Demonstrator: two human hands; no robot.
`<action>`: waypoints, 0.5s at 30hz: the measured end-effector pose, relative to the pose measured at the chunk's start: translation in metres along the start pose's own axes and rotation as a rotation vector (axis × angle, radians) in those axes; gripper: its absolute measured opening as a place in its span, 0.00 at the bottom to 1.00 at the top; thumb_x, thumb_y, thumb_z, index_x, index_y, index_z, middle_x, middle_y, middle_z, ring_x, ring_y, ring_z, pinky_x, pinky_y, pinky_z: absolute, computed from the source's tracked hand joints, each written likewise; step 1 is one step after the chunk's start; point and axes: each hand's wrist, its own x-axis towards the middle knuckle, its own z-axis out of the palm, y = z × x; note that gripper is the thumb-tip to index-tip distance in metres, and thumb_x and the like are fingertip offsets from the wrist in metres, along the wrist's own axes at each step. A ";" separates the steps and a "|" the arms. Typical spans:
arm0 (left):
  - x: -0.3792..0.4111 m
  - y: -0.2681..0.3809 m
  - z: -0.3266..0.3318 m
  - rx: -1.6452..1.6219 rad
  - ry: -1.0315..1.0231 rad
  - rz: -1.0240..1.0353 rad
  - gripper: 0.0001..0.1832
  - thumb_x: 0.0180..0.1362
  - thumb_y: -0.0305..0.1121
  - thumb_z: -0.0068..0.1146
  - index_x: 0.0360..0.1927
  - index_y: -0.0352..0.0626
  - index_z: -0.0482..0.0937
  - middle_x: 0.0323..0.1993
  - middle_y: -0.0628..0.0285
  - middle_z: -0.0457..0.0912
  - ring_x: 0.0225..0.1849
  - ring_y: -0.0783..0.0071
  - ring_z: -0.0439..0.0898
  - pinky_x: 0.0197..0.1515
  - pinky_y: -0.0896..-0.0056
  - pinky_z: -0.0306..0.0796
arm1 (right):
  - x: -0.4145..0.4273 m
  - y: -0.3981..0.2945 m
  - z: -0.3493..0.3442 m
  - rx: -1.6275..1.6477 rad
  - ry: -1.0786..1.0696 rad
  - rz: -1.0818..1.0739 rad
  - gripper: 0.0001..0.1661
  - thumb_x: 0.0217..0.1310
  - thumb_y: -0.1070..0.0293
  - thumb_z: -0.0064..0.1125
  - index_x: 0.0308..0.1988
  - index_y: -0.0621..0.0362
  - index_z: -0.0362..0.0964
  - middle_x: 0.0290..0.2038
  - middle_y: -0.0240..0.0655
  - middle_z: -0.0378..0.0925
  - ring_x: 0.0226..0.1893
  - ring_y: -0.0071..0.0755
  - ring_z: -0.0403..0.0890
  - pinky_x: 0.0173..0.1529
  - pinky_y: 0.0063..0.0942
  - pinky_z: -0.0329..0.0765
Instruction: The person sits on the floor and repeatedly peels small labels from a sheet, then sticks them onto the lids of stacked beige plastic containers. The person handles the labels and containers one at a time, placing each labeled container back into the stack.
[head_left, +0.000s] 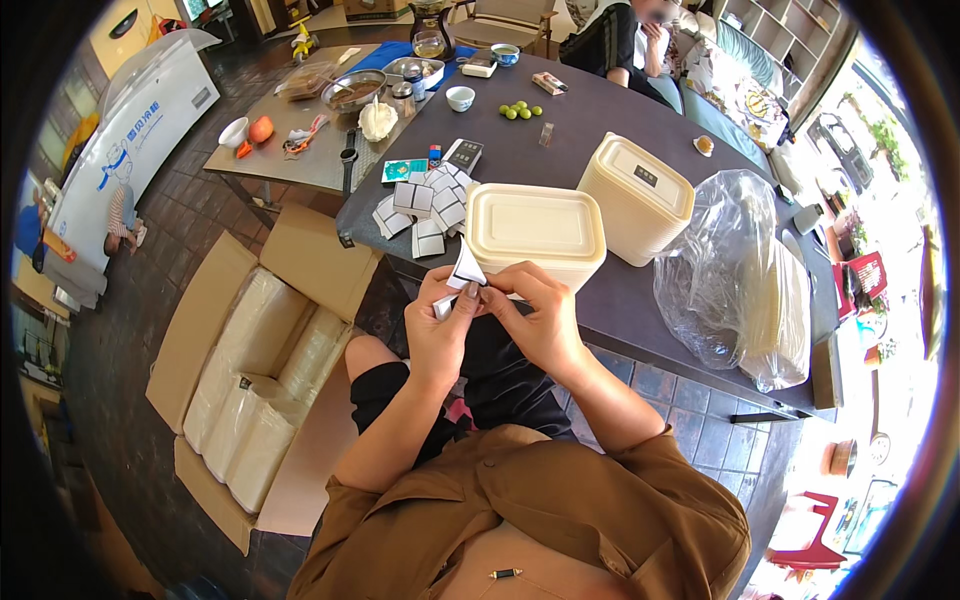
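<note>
My left hand (442, 319) holds a folded white sticker sheet (466, 268) with black marks, upright between thumb and fingers. The fingertips of my right hand (536, 307) pinch at the sheet's right edge, close against my left thumb; whether a sticker is between them is hidden. Just beyond my hands stands a stack of cream rectangular lids or trays (536, 225), its top one bare. Behind it to the right is a second stack (637, 187), with a small dark label (645, 175) on top. A loose pile of white sticker pieces (431, 201) lies left of the near stack.
At the right, clear plastic bags (720, 277) cover more stacked containers. An open cardboard box (202, 352) of wrapped stacks stands on the floor at my left. Green fruits (520, 111), a small bowl (460, 98) and a metal bowl (354, 91) are farther back. A person (626, 45) sits beyond the table.
</note>
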 end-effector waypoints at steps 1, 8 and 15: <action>0.000 -0.001 -0.001 0.015 0.006 -0.004 0.09 0.59 0.27 0.56 0.37 0.28 0.77 0.44 0.62 0.72 0.38 0.79 0.75 0.40 0.79 0.74 | 0.000 0.001 -0.001 -0.002 0.005 0.007 0.07 0.53 0.77 0.61 0.34 0.68 0.75 0.28 0.39 0.76 0.23 0.33 0.81 0.29 0.24 0.79; 0.002 0.001 -0.004 -0.023 0.023 -0.115 0.09 0.60 0.28 0.56 0.36 0.30 0.77 0.40 0.63 0.74 0.35 0.80 0.74 0.38 0.79 0.71 | 0.000 0.005 -0.005 -0.096 0.007 0.049 0.03 0.53 0.77 0.60 0.30 0.66 0.73 0.25 0.39 0.79 0.26 0.32 0.82 0.30 0.25 0.78; 0.005 0.021 -0.002 -0.099 -0.052 -0.291 0.08 0.61 0.32 0.54 0.35 0.36 0.77 0.27 0.66 0.77 0.29 0.81 0.73 0.34 0.80 0.68 | 0.014 0.008 -0.022 0.082 -0.185 -0.019 0.12 0.50 0.84 0.58 0.38 0.63 0.76 0.28 0.38 0.78 0.30 0.29 0.82 0.36 0.24 0.79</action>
